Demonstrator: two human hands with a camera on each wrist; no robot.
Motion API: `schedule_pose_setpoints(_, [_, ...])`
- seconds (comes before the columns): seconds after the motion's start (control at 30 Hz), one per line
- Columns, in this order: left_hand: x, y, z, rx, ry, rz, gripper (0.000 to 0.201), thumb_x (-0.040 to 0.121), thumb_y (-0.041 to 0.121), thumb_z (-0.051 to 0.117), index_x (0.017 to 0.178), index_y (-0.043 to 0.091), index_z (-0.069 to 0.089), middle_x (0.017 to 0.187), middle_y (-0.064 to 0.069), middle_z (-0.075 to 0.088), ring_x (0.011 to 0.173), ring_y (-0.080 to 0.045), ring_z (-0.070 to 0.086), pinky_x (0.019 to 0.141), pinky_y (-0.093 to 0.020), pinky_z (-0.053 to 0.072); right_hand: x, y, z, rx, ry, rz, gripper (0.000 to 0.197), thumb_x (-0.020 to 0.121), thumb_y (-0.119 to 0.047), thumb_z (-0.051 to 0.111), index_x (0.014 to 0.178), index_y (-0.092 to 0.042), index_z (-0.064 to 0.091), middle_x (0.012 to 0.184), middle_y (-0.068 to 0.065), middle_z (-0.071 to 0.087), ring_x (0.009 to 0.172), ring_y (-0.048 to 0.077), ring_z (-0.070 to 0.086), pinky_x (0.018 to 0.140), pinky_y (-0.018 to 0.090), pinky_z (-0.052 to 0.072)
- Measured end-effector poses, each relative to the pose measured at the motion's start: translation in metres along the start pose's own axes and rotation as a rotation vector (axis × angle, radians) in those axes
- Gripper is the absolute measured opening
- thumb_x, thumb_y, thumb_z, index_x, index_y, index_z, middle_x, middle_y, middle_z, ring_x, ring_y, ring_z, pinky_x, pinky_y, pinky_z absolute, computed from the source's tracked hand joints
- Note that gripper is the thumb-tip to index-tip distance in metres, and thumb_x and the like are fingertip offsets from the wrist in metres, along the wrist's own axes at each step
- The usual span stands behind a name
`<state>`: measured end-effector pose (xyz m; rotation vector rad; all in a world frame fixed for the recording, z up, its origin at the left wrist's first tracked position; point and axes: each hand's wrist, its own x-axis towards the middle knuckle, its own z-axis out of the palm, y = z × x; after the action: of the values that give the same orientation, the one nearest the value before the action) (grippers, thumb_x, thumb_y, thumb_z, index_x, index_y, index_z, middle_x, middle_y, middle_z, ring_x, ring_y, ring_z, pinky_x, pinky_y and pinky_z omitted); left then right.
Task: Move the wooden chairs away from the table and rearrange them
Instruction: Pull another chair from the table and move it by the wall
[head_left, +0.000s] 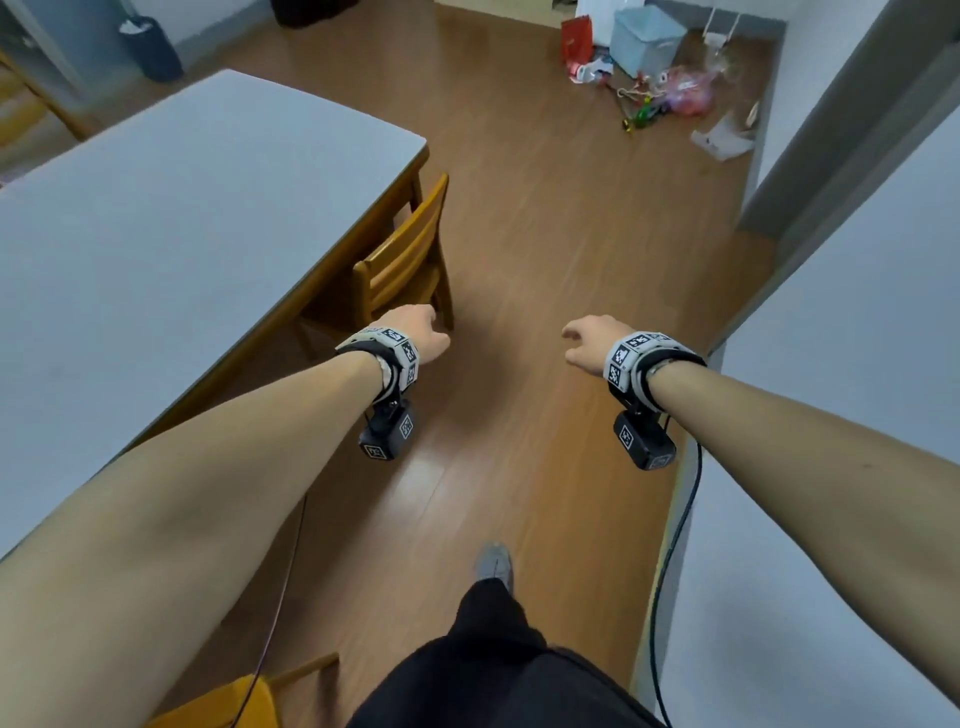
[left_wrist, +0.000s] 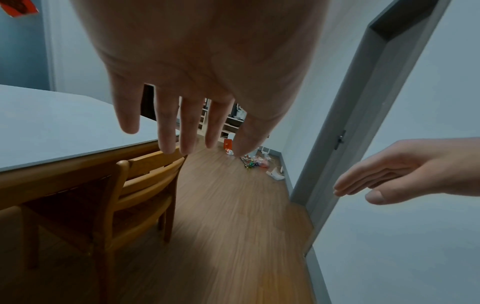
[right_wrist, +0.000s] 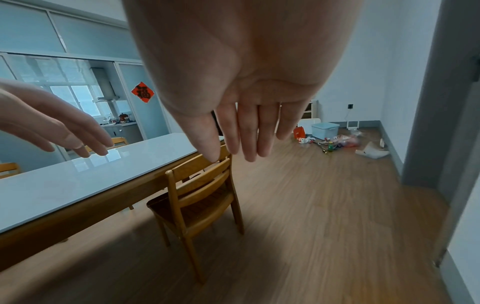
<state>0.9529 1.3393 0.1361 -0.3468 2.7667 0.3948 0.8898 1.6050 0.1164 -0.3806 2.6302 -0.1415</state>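
- Wooden chair (right_wrist: 200, 191) is seen whole from the right wrist only; seat is tucked under the table (head_left: 156, 234), backrest facing away from it.
- Left hand (left_wrist: 197, 67) and right hand (right_wrist: 244, 67) are held spread, empty, clear of the table.

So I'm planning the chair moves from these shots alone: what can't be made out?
- Wooden chair seat, head view: hidden under the table.
- Second chair, head view: cut off by the bottom edge.
- Left hand fingers, head view: hidden behind the hand itself.
- Floor clutter: too small and blurred to identify.
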Motion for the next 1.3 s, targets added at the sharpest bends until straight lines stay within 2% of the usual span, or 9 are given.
schedule_pose_setpoints(0.33, [0.184,0.012,-0.056,0.005,-0.018,-0.087,0.042,0.088,0.040,0.051,0.124,0.019,0.059,0.115,-0.004,0.064,0.097,-0.023,0.062,0.077,-0.033,0.048,0.207,0.010,-0.088,-0.009,-0.007,-0.080,0.054,0.087,-0.028,0.054,0.141,-0.027,0.054,0.139,0.002,0.059,0.122,0.028,0.058,0.100,0.037,0.048])
schedule_pose_setpoints(0.47, [0.255,0.005,-0.061,-0.052,-0.014,-0.220,0.039,0.088,0.040,0.051,0.119,0.018,0.060,0.102,-0.002,0.063,0.087,-0.020,0.062,0.077,-0.035,0.054,0.302,0.001,-0.111,-0.044,-0.036,-0.171,0.054,0.086,-0.028,0.054,0.140,-0.029,0.054,0.139,0.002,0.059,0.121,0.029,0.059,0.098,0.037,0.049])
schedule_pose_setpoints(0.57, [0.298,-0.002,-0.057,-0.115,-0.009,-0.327,0.038,0.088,0.037,0.054,0.120,0.017,0.061,0.100,-0.001,0.061,0.086,-0.019,0.059,0.074,-0.032,0.051,0.368,-0.010,-0.122,-0.097,-0.096,-0.260,0.054,0.088,-0.029,0.054,0.141,-0.028,0.053,0.139,0.002,0.059,0.121,0.029,0.058,0.097,0.037,0.049])
schedule_pose_setpoints(0.73, [0.337,-0.017,-0.049,-0.184,-0.049,-0.497,0.043,0.085,0.035,0.055,0.124,0.018,0.059,0.112,-0.006,0.065,0.097,-0.027,0.062,0.087,-0.038,0.052,0.442,-0.038,-0.141,-0.210,-0.212,-0.399,0.054,0.088,-0.026,0.053,0.142,-0.026,0.052,0.138,0.005,0.060,0.119,0.031,0.059,0.097,0.040,0.051])
schedule_pose_setpoints(0.9, [0.387,-0.052,-0.047,-0.286,-0.041,-0.599,0.048,0.081,0.030,0.059,0.127,0.016,0.058,0.113,-0.007,0.063,0.095,-0.027,0.063,0.083,-0.038,0.054,0.511,-0.086,-0.160,-0.242,-0.219,-0.498,0.053,0.092,-0.024,0.053,0.145,-0.024,0.050,0.142,0.003,0.056,0.123,0.028,0.057,0.097,0.037,0.049])
schedule_pose_setpoints(1.03, [0.443,-0.079,-0.027,-0.360,-0.091,-0.593,0.070,0.076,0.035,0.067,0.142,0.023,0.047,0.129,-0.006,0.057,0.109,-0.027,0.059,0.089,-0.041,0.053,0.563,-0.121,-0.151,-0.211,-0.194,-0.555,0.051,0.092,-0.022,0.054,0.143,-0.025,0.051,0.140,0.003,0.057,0.123,0.028,0.057,0.099,0.039,0.048])
schedule_pose_setpoints(1.1, [0.463,-0.084,-0.012,-0.374,-0.123,-0.592,0.065,0.077,0.035,0.067,0.139,0.024,0.049,0.125,-0.005,0.058,0.106,-0.026,0.059,0.088,-0.041,0.053,0.585,-0.131,-0.140,-0.177,-0.189,-0.591,0.052,0.092,-0.019,0.056,0.144,-0.023,0.049,0.145,0.004,0.052,0.129,0.028,0.052,0.104,0.040,0.044])
schedule_pose_setpoints(1.2, [0.475,-0.081,0.010,-0.356,-0.108,-0.636,0.057,0.080,0.035,0.064,0.135,0.027,0.052,0.116,-0.002,0.061,0.105,-0.026,0.057,0.094,-0.041,0.044,0.611,-0.141,-0.130,-0.241,-0.227,-0.676,0.061,0.091,-0.018,0.061,0.149,-0.021,0.042,0.152,0.002,0.044,0.137,0.025,0.044,0.111,0.040,0.038])
schedule_pose_setpoints(1.3, [0.483,-0.077,0.026,-0.338,-0.043,-0.698,0.059,0.081,0.032,0.061,0.138,0.027,0.050,0.121,-0.001,0.062,0.113,-0.027,0.055,0.104,-0.045,0.034,0.638,-0.148,-0.126,-0.385,-0.264,-0.798,0.062,0.088,-0.017,0.065,0.147,-0.015,0.045,0.149,0.004,0.046,0.136,0.026,0.044,0.112,0.037,0.036])
